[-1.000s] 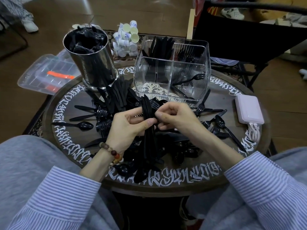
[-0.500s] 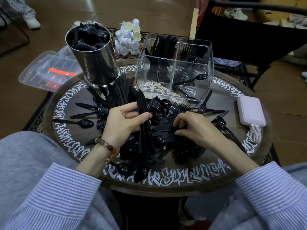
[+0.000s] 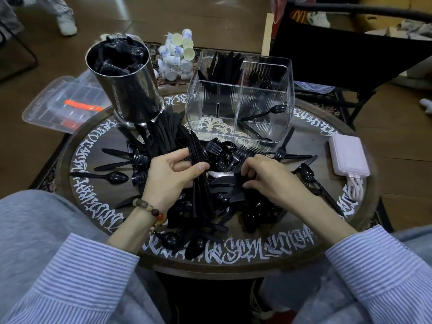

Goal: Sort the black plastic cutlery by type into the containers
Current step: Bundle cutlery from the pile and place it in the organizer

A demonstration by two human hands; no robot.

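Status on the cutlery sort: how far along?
Early. Done: knives stand in the clear bin's back left cell, forks back right, a spoon or two in front. In hand: left hand grips a knife bundle; right hand picks at the pile. Left: most of the pile.

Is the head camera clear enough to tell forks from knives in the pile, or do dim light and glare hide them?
Head view: dim and soft; pile mostly merges into black, only fork tines at its far edge read. Glare on the steel can; wide-angle bends the table rim.
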